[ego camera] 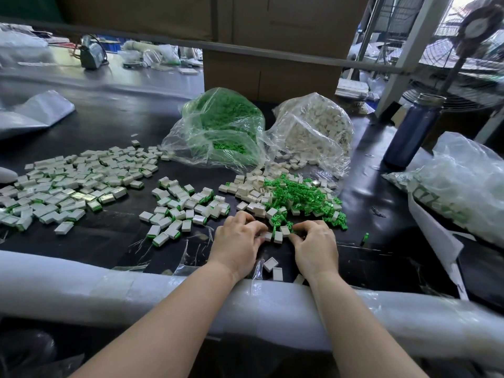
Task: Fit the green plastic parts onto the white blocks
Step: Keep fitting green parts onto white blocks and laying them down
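My left hand (236, 242) and my right hand (316, 245) lie knuckles-up on the black table, fingers curled, at the near edge of a heap of loose green plastic parts (298, 196) mixed with white blocks (249, 188). The left fingertips pinch a white block (267, 236). The right fingertips curl at a green part (292, 231) beside two more white blocks (281, 233); what they hold is hidden. Blocks with green parts fitted (174, 211) spread to the left.
A clear bag of green parts (221, 126) and a clear bag of white blocks (316, 126) lie behind the heap. A blue bottle (411, 132) stands right, beside another bag (463, 184). A foam-wrapped rail (109, 285) runs along the near table edge under my forearms.
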`<state>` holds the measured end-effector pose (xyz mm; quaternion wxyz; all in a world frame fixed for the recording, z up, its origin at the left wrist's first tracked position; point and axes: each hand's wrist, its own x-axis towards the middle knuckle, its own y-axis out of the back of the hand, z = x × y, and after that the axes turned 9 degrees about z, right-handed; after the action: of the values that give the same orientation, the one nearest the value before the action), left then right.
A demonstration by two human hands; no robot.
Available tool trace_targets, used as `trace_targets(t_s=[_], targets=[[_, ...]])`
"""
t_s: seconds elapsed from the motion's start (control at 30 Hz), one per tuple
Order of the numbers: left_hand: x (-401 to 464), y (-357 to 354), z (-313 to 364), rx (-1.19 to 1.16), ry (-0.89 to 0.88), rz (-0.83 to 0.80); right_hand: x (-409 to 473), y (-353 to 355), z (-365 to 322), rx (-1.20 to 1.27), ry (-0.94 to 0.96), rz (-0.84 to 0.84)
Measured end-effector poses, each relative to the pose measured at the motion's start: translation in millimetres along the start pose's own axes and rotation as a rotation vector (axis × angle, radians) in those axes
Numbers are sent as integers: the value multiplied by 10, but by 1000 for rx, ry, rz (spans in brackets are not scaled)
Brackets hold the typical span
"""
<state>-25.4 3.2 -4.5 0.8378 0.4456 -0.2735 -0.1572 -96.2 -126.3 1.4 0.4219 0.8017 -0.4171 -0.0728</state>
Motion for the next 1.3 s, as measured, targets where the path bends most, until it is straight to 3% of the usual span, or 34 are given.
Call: trace_targets(t_s=[0.17,0.37,0.53,1.3], targets=[[-18,22,-1,-85,18,26,-24,33,-8,144,4,67],[-24,102,-16,-455,143,1,-99,54,-57,421,133,33],[-11,125,-39,-717,181,-43,-101,44,-49,536,125,-33],[-7,95,-53,-785,229,-89,-112,52,-66,568,186,-164]])
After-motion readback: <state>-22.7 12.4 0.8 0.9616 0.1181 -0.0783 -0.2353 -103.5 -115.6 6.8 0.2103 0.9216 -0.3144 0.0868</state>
